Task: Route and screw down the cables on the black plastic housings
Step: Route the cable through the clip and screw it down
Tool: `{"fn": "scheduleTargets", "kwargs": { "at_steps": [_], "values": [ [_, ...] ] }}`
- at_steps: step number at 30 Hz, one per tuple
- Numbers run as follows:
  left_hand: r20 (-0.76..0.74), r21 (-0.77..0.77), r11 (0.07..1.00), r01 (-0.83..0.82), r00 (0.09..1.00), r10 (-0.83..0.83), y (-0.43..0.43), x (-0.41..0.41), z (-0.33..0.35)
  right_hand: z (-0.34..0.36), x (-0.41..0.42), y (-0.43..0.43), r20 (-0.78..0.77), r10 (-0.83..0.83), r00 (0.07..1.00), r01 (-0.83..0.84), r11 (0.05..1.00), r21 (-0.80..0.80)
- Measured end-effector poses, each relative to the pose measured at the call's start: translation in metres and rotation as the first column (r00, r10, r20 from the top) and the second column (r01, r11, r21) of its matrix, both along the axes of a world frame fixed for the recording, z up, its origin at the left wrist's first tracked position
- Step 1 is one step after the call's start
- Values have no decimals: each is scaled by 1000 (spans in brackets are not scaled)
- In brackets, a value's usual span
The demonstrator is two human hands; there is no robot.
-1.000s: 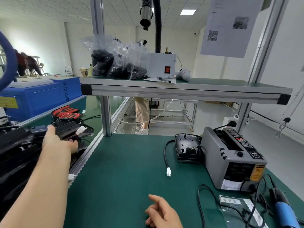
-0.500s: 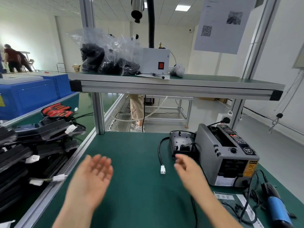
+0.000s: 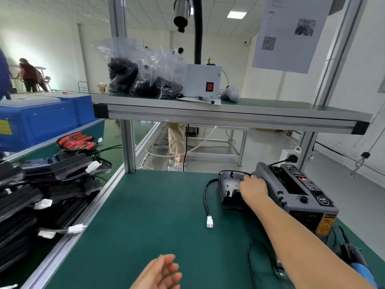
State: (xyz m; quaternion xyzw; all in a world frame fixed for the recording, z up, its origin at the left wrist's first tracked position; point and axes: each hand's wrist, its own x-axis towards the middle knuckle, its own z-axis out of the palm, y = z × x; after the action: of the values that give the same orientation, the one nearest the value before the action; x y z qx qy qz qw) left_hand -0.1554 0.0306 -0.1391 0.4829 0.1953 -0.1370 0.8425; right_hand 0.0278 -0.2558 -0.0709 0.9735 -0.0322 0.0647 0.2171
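Your right hand [image 3: 253, 188] lay over the black plastic housing [image 3: 229, 191], which sat on the green bench mat [image 3: 145, 215] just beside the tape dispenser [image 3: 295, 197]. Grip: cannot tell, fingertips hidden. Your left hand [image 3: 160, 272] hovered low, fingers relaxed, holding nothing. The housing's cable [image 3: 206, 197] ended in a white connector [image 3: 209, 221] on the mat.

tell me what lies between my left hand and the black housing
Mostly bare green mat, plus the black cable from the housing with its white plug, in the head view.
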Motion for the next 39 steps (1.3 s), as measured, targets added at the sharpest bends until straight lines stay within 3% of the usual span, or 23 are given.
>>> {"fn": "scheduleTargets", "kwargs": {
  "at_steps": [3, 12, 16, 20, 22, 25, 27, 29, 33, 37, 39],
  "values": [
    [7, 25, 999, -30, 1000, 29, 2, 8, -9, 8, 5, 6, 34, -18, 999, 15, 994, 111],
    [51, 38, 999, 0, 999, -2, -9, 12, -15, 7, 14, 25, 242, 76, 967, -159, 924, 347],
    [75, 57, 998, 37, 996, -41, -14, 13, -5, -10, 8, 28, 249, 229, 941, -317, 856, 410],
    [133, 230, 967, 104, 982, -137, -25, 29, 12, -23, -14, 36, 326, 339, 882, -460, 768, 446],
    [217, 459, 882, 106, 949, -227, -27, 39, 14, -25, -30, 43, 357, 398, 845, -530, 714, 457],
    [255, 748, 659, 85, 879, -404, -26, 49, 11, -21, -62, 58, 427, 470, 773, -632, 633, 447],
    [235, 823, 562, 78, 855, -463, -24, 53, 7, -16, -86, 69, 483, 523, 702, -710, 567, 418],
    [200, 839, 533, 110, 848, -490, -20, 53, 5, -13, -108, 77, 514, 560, 650, -760, 503, 412],
    [177, 765, 593, 251, 804, -568, -12, 42, -1, -16, -139, 81, 500, 541, 676, -736, 469, 488],
    [255, 668, 692, 273, 790, -558, -12, 23, -1, -20, -159, 78, 467, 483, 741, -668, 465, 581],
    [237, 673, 682, 286, 790, -565, -9, 14, 0, -20, -170, 78, 486, 454, 746, -663, 442, 604]
  ]
}}
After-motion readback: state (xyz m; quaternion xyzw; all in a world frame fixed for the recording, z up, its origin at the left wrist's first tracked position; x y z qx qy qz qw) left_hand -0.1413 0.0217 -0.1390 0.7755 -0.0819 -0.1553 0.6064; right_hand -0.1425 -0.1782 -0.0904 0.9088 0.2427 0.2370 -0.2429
